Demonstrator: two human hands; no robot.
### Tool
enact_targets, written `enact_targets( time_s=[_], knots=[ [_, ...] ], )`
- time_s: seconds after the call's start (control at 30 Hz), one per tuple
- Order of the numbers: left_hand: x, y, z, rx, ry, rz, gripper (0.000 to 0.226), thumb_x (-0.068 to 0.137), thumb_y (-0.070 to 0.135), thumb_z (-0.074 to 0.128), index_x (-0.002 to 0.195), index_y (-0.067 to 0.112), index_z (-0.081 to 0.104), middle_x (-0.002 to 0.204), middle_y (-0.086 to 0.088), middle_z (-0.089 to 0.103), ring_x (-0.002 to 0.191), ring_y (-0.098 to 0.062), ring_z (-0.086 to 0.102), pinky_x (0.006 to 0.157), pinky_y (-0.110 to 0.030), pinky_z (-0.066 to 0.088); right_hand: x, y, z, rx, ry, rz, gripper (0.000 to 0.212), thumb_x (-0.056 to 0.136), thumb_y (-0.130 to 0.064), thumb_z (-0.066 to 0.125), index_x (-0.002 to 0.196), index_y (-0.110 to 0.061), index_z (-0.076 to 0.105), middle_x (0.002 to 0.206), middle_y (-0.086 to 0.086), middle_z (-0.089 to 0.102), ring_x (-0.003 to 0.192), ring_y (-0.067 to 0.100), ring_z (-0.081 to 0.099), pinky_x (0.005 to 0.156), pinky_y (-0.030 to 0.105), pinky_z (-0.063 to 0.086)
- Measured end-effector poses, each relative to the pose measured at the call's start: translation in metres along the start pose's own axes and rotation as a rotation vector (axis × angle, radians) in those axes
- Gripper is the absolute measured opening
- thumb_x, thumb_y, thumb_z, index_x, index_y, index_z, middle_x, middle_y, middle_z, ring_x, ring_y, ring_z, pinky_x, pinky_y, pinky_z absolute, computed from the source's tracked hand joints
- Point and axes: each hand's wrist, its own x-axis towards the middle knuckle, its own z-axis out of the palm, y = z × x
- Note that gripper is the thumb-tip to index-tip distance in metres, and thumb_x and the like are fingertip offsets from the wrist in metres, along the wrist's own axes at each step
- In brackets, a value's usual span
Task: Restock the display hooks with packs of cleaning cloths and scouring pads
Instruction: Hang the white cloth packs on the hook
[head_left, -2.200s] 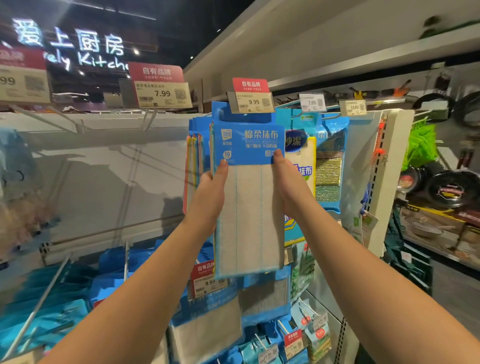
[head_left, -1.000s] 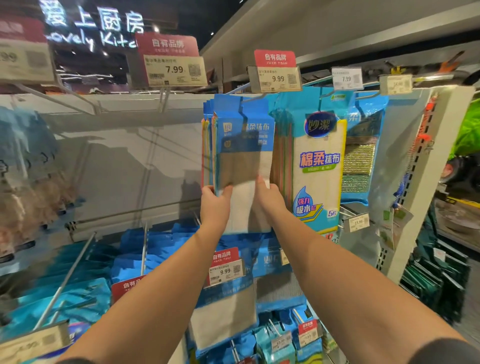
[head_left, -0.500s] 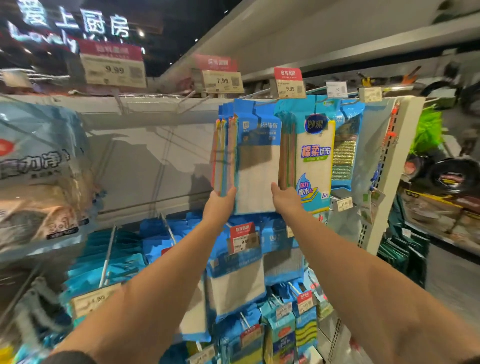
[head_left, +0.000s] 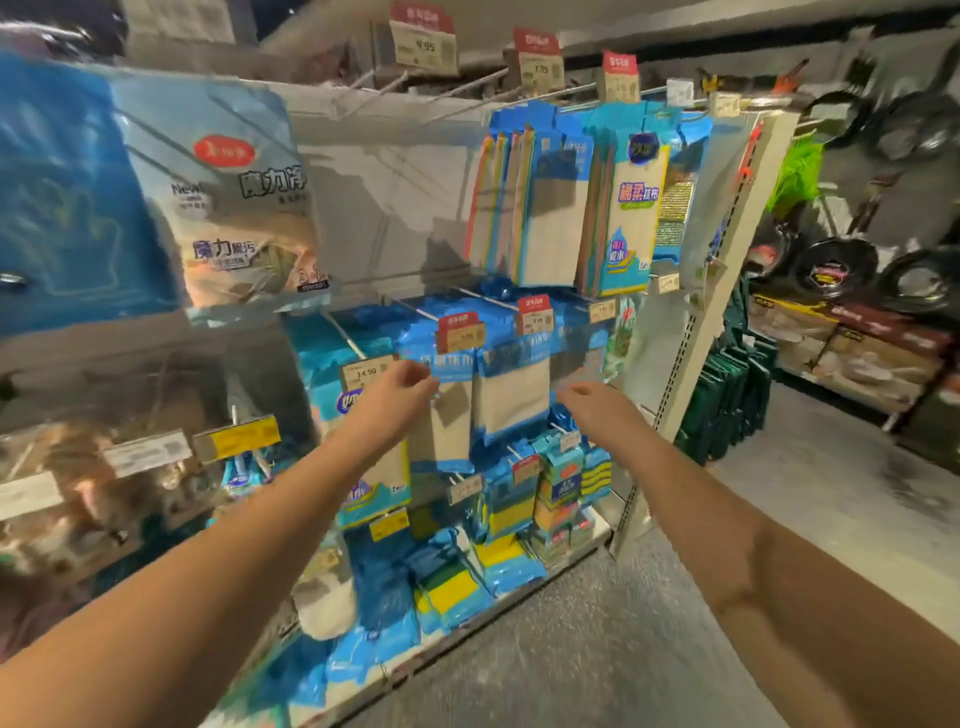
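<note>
Blue-headed packs of white cleaning cloths (head_left: 545, 208) hang on the top-row hook, beside a pack with a yellow cloth (head_left: 631, 218) and green-gold scouring pads (head_left: 674, 208). Below hang more blue cloth packs (head_left: 511, 387) on the middle row. My left hand (head_left: 397, 395) hovers in front of that middle row, fingers loosely curled, holding nothing. My right hand (head_left: 592, 402) hangs at the same height to the right, fingers relaxed and empty. The frame is blurred by motion.
Large sponge packs (head_left: 234, 208) hang at the upper left. Yellow-and-green sponge packs (head_left: 457, 582) lie on the bottom shelf. Price tags (head_left: 366, 371) stick out on hook ends. The shelf upright (head_left: 727, 249) stands at right, with pans (head_left: 831, 265) beyond the grey floor aisle.
Both hands have let go of the cloth pack on the top hook and dropped to the middle row. The view has pulled back and tilted down.
</note>
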Motion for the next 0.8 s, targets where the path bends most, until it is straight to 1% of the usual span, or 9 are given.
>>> enact_targets(
  time_s=[0.07, 0.17, 0.23, 0.3, 0.4, 0.5, 0.6, 0.7, 0.8],
  knots=[
    [-0.043, -0.014, -0.021, 0.096, -0.039, 0.0, 0.028, 0.101, 0.035, 0.057, 0.123, 0.018, 0.064, 0.117, -0.002, 0.066, 0.101, -0.021, 0.061, 0.077, -0.028, 0.042, -0.044, -0.008, 0.016, -0.038, -0.034, -0.002, 0.034, 0.101, -0.043, 0.046, 0.109, -0.014, 0.063, 0.099, 0.007, 0.062, 0.086, 0.024, 0.057, 0.069, 0.032, 0.04],
    [-0.114, -0.043, -0.047, 0.186, -0.072, -0.044, 0.027, 0.102, 0.036, 0.056, 0.122, 0.02, 0.063, 0.108, -0.001, 0.064, 0.089, -0.022, 0.061, 0.065, -0.026, 0.043, -0.109, -0.015, 0.048, -0.088, -0.092, -0.027, 0.04, 0.102, -0.039, 0.045, 0.118, -0.006, 0.063, 0.111, 0.019, 0.064, 0.094, 0.031, 0.06, 0.08, 0.039, 0.046],
    [-0.166, -0.071, -0.058, 0.199, -0.091, -0.079, 0.029, 0.101, 0.038, 0.056, 0.122, 0.02, 0.063, 0.108, 0.0, 0.065, 0.095, -0.021, 0.063, 0.075, -0.029, 0.046, -0.152, -0.015, 0.074, -0.111, -0.138, -0.034, 0.044, 0.102, -0.038, 0.045, 0.121, -0.001, 0.061, 0.118, 0.026, 0.062, 0.102, 0.038, 0.06, 0.091, 0.047, 0.048],
    [-0.224, -0.101, -0.068, 0.224, -0.109, -0.126, 0.027, 0.1, 0.04, 0.057, 0.12, 0.022, 0.063, 0.109, 0.0, 0.067, 0.099, -0.02, 0.063, 0.081, -0.03, 0.045, -0.195, -0.009, 0.103, -0.143, -0.202, -0.026, 0.044, 0.102, -0.04, 0.046, 0.126, -0.004, 0.059, 0.124, 0.022, 0.061, 0.108, 0.036, 0.06, 0.096, 0.047, 0.047],
    [-0.316, -0.149, -0.082, 0.27, -0.141, -0.185, 0.026, 0.1, 0.035, 0.058, 0.119, 0.018, 0.063, 0.114, -0.006, 0.069, 0.104, -0.027, 0.067, 0.082, -0.03, 0.045, -0.27, 0.002, 0.151, -0.18, -0.269, -0.047, 0.042, 0.101, -0.04, 0.048, 0.134, -0.015, 0.055, 0.13, 0.009, 0.061, 0.111, 0.028, 0.058, 0.096, 0.039, 0.045],
    [-0.413, -0.187, -0.102, 0.317, -0.147, -0.237, 0.034, 0.1, 0.03, 0.058, 0.128, 0.012, 0.062, 0.128, -0.009, 0.066, 0.116, -0.025, 0.063, 0.089, -0.031, 0.044, -0.351, 0.009, 0.199, -0.213, -0.35, -0.072, 0.042, 0.101, -0.037, 0.05, 0.136, -0.013, 0.054, 0.135, 0.008, 0.058, 0.117, 0.026, 0.056, 0.093, 0.034, 0.043],
    [-0.505, -0.219, -0.137, 0.354, -0.183, -0.327, 0.04, 0.101, 0.031, 0.057, 0.135, 0.01, 0.057, 0.14, -0.01, 0.059, 0.126, -0.026, 0.056, 0.098, -0.031, 0.041, -0.435, 0.008, 0.245, -0.243, -0.457, -0.072, 0.04, 0.099, -0.035, 0.053, 0.131, -0.013, 0.057, 0.131, 0.006, 0.06, 0.114, 0.026, 0.059, 0.089, 0.032, 0.045],
    [-0.582, -0.249, -0.181, 0.424, -0.221, -0.383, 0.041, 0.1, 0.035, 0.056, 0.134, 0.012, 0.056, 0.138, -0.009, 0.059, 0.124, -0.027, 0.056, 0.099, -0.035, 0.044, -0.508, -0.009, 0.285, -0.315, -0.561, -0.101, 0.039, 0.098, -0.033, 0.051, 0.128, -0.009, 0.059, 0.128, 0.01, 0.062, 0.116, 0.029, 0.058, 0.095, 0.035, 0.046],
    [-0.647, -0.272, -0.227, 0.482, -0.202, -0.445, 0.041, 0.1, 0.039, 0.054, 0.134, 0.017, 0.055, 0.135, -0.004, 0.058, 0.116, -0.022, 0.059, 0.094, -0.037, 0.047, -0.57, -0.033, 0.323, -0.393, -0.636, -0.201, 0.048, 0.099, -0.035, 0.05, 0.14, -0.011, 0.052, 0.139, 0.01, 0.056, 0.122, 0.027, 0.056, 0.1, 0.036, 0.044]
  ],
)
